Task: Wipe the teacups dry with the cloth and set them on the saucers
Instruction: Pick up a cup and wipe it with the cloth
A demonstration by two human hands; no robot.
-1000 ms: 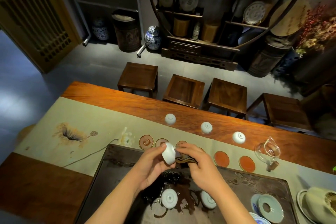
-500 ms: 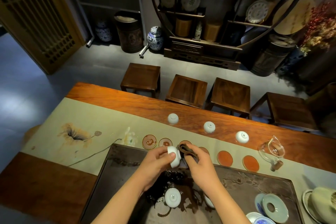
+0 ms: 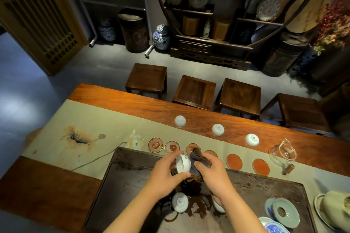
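Nearest the person, on the wet dark tea tray [image 3: 117,191], two more teacups wait upside down: one [image 3: 180,202] just below the left hand, another [image 3: 217,207] half hidden under the right wrist; above them the hands meet over the tray's far edge. The left hand [image 3: 166,174] grips the teacup [image 3: 183,163] on its side, thumb and fingers curled round the rim and wall, so that its mouth faces left and its foot points right toward the cloth; the right hand [image 3: 213,173] pinches the bunched dark cloth [image 3: 198,159] and presses it against the cup's foot and outer wall. The cup's axis thus lies crosswise, hand to hand, and I judge the wiping unfinished. Just beyond the hands runs the row of saucers on the counter [image 3: 132,98]; the third saucer [image 3: 192,147] lies directly past the cup, partly covered by the cloth, and a fourth [image 3: 212,153] peeps out beside the right hand, with two red ones [image 3: 234,161] further right; the left hand is nearer the bare saucers [image 3: 155,144], so setting down looks to be a short forward reach after turning the cup. Farther still, three cups [image 3: 217,129] sit inverted on the counter.
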